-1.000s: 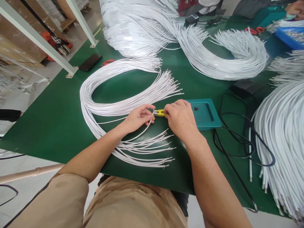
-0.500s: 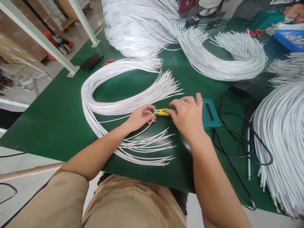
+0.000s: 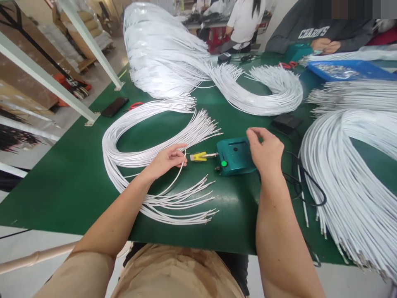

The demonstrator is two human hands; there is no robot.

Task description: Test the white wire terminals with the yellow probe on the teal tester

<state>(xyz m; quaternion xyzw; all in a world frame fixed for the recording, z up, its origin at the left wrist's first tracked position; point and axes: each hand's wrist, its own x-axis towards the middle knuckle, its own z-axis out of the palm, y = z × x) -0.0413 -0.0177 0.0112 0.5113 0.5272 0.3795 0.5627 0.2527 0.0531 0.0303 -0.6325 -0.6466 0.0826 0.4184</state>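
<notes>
White wire (image 3: 178, 178) in left hand (image 3: 167, 161), teal device (image 3: 235, 156) beside right hand (image 3: 267, 150)

The wires (image 3: 109, 140) are white against a deep green tabletop (image 3: 74, 174). The machine (image 3: 238, 159) is teal with a bright green button (image 3: 223, 164), the clip (image 3: 199, 157) beside it yellow. A co-worker's dark grey top (image 3: 285, 36) carries white lettering (image 3: 314, 32).

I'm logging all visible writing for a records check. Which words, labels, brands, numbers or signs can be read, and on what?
"CHARM'S": on the co-worker's dark sweatshirt; slightly blurred, so the spelling is uncertain.
Teal device: no text readable.
Yellow clip: no text readable.
Phone: no text readable.
</notes>
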